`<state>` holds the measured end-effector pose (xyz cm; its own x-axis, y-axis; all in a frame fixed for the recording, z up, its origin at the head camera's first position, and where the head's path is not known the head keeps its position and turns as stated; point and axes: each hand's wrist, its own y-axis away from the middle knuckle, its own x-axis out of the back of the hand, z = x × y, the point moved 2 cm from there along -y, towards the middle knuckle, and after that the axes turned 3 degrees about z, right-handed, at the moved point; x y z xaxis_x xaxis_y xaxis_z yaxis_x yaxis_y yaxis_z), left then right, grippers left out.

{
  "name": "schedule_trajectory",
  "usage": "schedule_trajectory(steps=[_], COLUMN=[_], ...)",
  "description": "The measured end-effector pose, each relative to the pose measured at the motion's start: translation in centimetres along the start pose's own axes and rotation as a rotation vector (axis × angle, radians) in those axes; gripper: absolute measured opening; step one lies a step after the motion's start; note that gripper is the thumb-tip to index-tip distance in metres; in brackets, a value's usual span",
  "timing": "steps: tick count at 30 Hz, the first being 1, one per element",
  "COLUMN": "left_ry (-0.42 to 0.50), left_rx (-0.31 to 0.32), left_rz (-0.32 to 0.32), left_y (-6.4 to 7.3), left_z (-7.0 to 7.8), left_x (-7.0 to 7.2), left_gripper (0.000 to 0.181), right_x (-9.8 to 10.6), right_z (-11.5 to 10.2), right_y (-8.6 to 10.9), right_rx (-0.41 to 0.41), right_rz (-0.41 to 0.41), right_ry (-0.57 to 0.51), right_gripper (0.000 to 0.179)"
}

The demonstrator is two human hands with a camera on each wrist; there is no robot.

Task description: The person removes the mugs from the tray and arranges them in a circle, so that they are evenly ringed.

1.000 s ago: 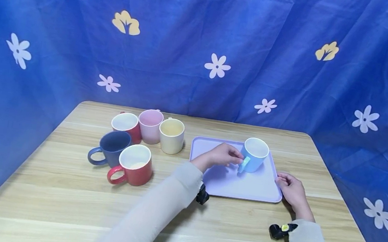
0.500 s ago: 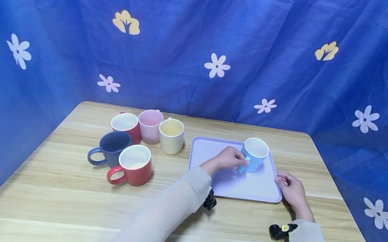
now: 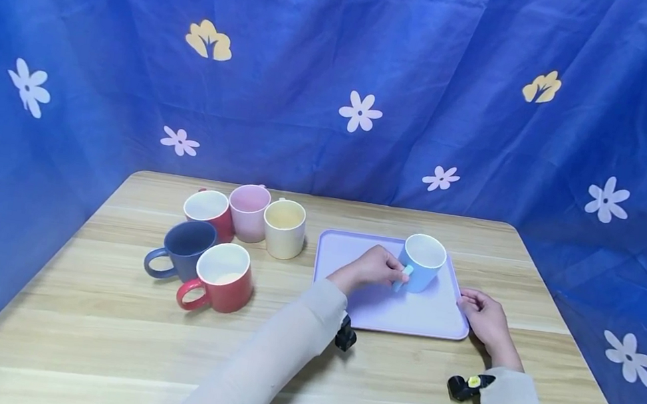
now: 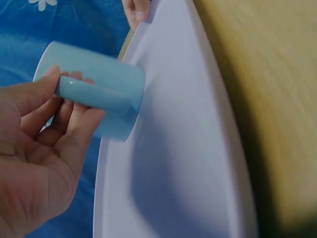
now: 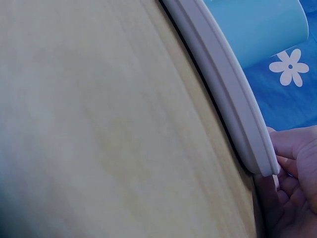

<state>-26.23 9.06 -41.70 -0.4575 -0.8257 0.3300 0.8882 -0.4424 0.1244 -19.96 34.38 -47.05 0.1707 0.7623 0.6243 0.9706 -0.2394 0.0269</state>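
A light blue mug (image 3: 420,276) with a white inside stands on the right part of a lilac tray (image 3: 400,319). My left hand (image 3: 373,265) pinches its handle (image 4: 94,94) between thumb and fingers, as the left wrist view shows. At the tray's right edge, near the front corner, my right hand (image 3: 487,320) holds the rim. In the right wrist view the thumb and fingers of that hand (image 5: 302,153) meet at the rim, partly hidden behind it.
Several mugs cluster at the back left of the wooden table (image 3: 117,352): red (image 3: 233,288), navy (image 3: 186,256), another red (image 3: 224,222), pink (image 3: 249,223) and cream (image 3: 284,241). A blue flowered curtain (image 3: 289,90) hangs behind and at both sides.
My left fingers have closed on the handle of the light blue mug, which has shifted very slightly toward me. The right hand stays at the tray's edge.
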Motion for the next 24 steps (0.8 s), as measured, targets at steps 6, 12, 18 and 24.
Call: schedule_trajectory(steps=[6, 12, 18, 24], left_ry=[0.02, 0.031, 0.062, 0.058], left_rx=[-0.042, -0.05, -0.044, -0.038], left_rz=[-0.116, -0.186, -0.246, -0.289], left_y=[0.5, 1.3, 2.3, 3.7], left_z=[-0.3, -0.4, 0.0, 0.9], left_x=[1.4, 2.7, 3.6, 4.4], left_gripper=[0.012, 0.012, 0.014, 0.014], right_x=[0.1, 0.1, 0.1, 0.1], right_z=[-0.1, -0.1, 0.0, 0.0], right_y=[0.1, 0.0, 0.0, 0.0], right_rx=[0.009, 0.017, 0.029, 0.019], right_rz=[0.009, 0.009, 0.012, 0.008], right_ry=[0.007, 0.005, 0.009, 0.013], right_gripper=[0.037, 0.036, 0.035, 0.036])
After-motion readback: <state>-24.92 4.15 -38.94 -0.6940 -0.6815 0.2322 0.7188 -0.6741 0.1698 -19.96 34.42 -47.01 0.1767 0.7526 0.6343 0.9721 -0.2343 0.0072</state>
